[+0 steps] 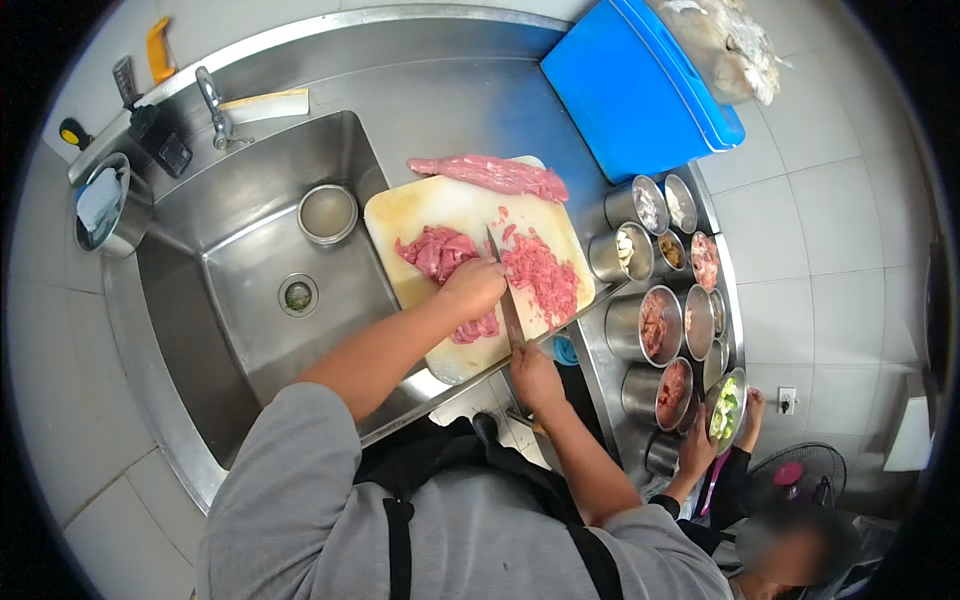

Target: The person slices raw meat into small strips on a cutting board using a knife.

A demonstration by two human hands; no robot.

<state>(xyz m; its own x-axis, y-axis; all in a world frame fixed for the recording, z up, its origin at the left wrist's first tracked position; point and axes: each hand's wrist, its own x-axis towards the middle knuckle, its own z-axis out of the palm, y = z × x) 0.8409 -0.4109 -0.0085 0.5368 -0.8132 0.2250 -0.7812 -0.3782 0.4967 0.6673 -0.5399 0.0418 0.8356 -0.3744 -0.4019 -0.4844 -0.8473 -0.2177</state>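
My right hand (537, 377) is closed round the handle of a kitchen knife (511, 310), whose blade points away from me across a white cutting board (408, 205). Against the blade's left side, my left hand (477, 288) presses with curled fingers on raw meat, partly hiding it. Sliced meat (437, 250) lies in a heap just beyond that hand, with more slices (477, 328) on the near side. To the right of the knife spreads a pile of small chopped meat (543, 275). One long whole piece of meat (490, 176) rests along the board's far edge.
A steel sink (240, 250) with a bowl (328, 214) in it lies left of the board. Behind stands a blue cooler box (640, 90). Several steel pots (640, 325) of ingredients line the right counter, where a co-worker's hands hold a bowl of chopped green vegetables (727, 410).
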